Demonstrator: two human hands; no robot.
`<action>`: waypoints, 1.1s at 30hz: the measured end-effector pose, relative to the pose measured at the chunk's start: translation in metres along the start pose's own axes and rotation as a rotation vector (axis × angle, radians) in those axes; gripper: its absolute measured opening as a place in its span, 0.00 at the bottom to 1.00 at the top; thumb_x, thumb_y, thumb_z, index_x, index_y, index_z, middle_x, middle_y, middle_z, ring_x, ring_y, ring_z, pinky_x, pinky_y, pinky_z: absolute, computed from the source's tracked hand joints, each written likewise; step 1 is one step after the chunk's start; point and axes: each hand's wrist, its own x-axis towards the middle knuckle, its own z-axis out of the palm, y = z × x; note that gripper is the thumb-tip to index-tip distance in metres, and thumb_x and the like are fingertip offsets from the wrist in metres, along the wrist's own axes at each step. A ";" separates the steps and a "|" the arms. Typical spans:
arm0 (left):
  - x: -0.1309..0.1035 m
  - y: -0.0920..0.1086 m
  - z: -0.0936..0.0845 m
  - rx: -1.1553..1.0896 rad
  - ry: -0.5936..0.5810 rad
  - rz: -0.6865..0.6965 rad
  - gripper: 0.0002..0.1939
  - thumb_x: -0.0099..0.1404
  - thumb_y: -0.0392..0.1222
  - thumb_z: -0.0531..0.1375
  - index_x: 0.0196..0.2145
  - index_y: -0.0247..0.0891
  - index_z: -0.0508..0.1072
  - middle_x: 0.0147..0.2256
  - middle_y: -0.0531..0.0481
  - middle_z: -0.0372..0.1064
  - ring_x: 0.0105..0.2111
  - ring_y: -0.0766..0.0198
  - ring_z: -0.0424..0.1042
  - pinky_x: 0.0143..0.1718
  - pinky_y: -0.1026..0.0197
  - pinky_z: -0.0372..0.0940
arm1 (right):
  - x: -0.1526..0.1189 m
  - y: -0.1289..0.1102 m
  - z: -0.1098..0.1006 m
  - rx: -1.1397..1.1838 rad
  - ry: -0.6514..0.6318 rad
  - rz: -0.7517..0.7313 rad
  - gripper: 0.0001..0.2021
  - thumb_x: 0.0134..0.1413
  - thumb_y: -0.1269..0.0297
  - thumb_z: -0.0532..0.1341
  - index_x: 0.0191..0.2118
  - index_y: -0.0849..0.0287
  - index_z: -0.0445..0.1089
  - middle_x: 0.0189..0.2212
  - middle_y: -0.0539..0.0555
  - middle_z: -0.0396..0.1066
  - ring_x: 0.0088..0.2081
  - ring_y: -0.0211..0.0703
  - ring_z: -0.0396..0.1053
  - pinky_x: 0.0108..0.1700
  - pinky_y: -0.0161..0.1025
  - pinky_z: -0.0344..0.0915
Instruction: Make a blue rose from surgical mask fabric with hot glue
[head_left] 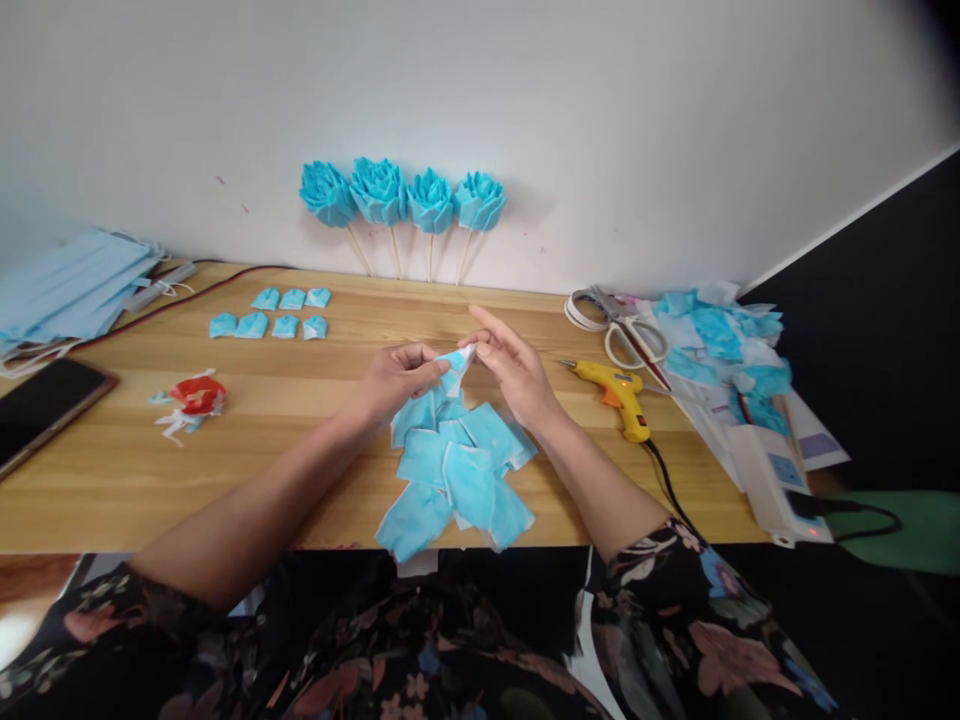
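Between my hands, above the table, is a small blue-and-white fabric piece [454, 368]. My left hand [402, 380] pinches its left side between thumb and fingers. At its upper right corner, my right hand [517, 368] grips the white edge with the thumb and a finger, while the index finger points out. Just below lies a pile of loose blue fabric pieces [469, 475], reaching the table's front edge. Several folded blue petals [252, 324] sit in two rows at the back left.
Several blue flowers on sticks [379, 192] lean on the wall. Right are a yellow glue gun [616, 388], scissors [626, 325], white tape [583, 310], fabric scraps [720, 330] and a power strip [776, 480]. Left are face masks [75, 285], a phone [49, 405] and a red scrap [201, 395].
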 end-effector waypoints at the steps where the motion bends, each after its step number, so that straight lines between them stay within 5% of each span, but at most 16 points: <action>1: 0.000 0.000 0.000 0.001 0.001 -0.002 0.15 0.53 0.47 0.70 0.21 0.36 0.71 0.15 0.57 0.58 0.16 0.74 0.52 0.19 0.65 0.45 | 0.000 0.000 0.000 -0.001 -0.002 -0.001 0.27 0.59 0.54 0.61 0.63 0.48 0.65 0.42 0.52 0.76 0.46 0.45 0.71 0.55 0.48 0.67; 17: 0.000 -0.001 -0.001 0.027 -0.013 -0.018 0.15 0.52 0.47 0.71 0.21 0.35 0.72 0.15 0.57 0.58 0.16 0.74 0.53 0.19 0.66 0.46 | -0.002 -0.003 0.001 -0.040 0.054 0.029 0.26 0.53 0.60 0.64 0.59 0.48 0.69 0.38 0.51 0.74 0.39 0.44 0.68 0.49 0.46 0.70; 24: 0.002 0.000 -0.001 -0.148 0.020 0.003 0.17 0.53 0.48 0.70 0.20 0.35 0.70 0.14 0.56 0.57 0.16 0.73 0.54 0.20 0.65 0.48 | -0.001 -0.004 -0.001 0.221 -0.105 0.137 0.30 0.58 0.51 0.59 0.66 0.44 0.58 0.52 0.53 0.72 0.46 0.46 0.72 0.42 0.45 0.72; 33: 0.003 -0.007 0.000 -0.167 0.057 0.033 0.15 0.53 0.48 0.71 0.23 0.35 0.73 0.14 0.57 0.58 0.16 0.73 0.53 0.21 0.65 0.47 | -0.005 0.004 0.008 0.164 -0.142 0.087 0.38 0.53 0.55 0.67 0.68 0.45 0.55 0.45 0.52 0.73 0.43 0.43 0.70 0.39 0.40 0.69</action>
